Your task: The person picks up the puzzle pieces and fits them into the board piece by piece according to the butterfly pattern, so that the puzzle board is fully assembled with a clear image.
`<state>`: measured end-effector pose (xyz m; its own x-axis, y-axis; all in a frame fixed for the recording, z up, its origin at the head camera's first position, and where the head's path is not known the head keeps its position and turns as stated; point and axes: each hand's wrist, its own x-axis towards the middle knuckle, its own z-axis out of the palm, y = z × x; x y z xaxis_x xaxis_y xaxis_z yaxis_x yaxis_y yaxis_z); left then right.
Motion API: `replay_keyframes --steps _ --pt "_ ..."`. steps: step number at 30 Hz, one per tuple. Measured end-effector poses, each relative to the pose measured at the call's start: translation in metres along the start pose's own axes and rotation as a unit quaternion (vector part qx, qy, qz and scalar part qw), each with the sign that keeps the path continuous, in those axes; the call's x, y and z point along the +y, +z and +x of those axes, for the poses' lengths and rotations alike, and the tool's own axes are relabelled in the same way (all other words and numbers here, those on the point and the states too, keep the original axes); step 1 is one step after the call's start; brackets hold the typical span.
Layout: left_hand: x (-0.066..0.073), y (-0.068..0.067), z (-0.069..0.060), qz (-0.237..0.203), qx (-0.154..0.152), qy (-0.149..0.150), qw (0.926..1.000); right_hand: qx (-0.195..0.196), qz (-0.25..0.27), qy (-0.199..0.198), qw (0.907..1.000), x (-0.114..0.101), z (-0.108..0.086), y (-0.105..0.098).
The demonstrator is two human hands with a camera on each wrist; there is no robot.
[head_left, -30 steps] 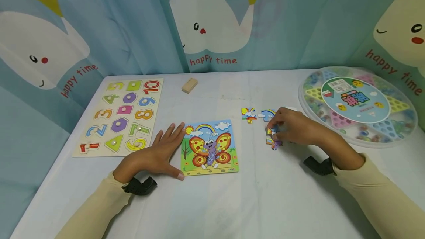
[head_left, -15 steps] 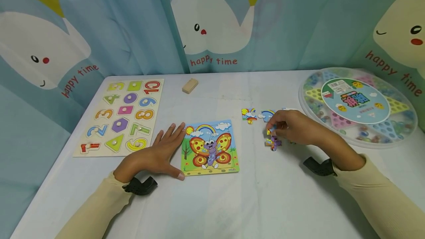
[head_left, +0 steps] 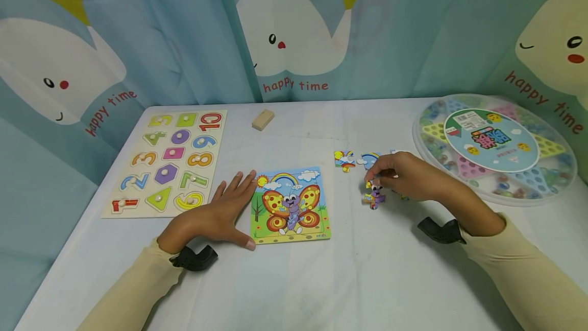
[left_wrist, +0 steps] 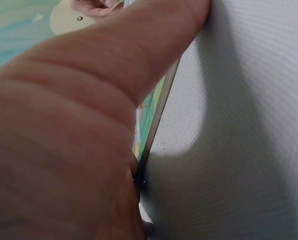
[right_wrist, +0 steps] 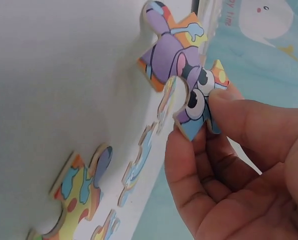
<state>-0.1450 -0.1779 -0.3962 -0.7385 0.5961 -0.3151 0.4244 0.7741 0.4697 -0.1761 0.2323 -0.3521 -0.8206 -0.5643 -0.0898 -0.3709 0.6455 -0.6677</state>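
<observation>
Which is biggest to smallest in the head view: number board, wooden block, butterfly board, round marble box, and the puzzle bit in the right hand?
1. Round marble box
2. Number board
3. Butterfly board
4. Wooden block and puzzle bit: both tiny, can't rank these; the right hand hides part of the bit.

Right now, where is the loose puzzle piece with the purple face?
In the head view, the face piece is pinched in the right hand, to the right of the butterfly board and below the rainbow piece.
</observation>
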Motion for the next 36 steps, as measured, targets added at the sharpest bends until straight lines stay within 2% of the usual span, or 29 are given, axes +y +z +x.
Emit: replay_keyframes --steps 4,13,25,36 --pt "0.0 0.0 0.0 0.0 0.0 -0.001 1.0 0.002 0.014 0.003 0.9999 -0.002 0.002 0.001" --pt "0.0 0.001 0.001 -0.002 0.0 -0.004 1.0 0.0 -0.002 -0.042 0.9991 -0.006 0.009 0.004" --pt "-0.001 0.001 0.002 0.001 0.003 0.002 1.0 0.014 0.034 -0.081 0.9961 -0.02 0.025 0.014" --pt "0.001 0.0 0.0 -0.001 0.001 -0.002 1.0 0.017 0.02 -0.087 0.9959 -0.037 0.038 0.028"
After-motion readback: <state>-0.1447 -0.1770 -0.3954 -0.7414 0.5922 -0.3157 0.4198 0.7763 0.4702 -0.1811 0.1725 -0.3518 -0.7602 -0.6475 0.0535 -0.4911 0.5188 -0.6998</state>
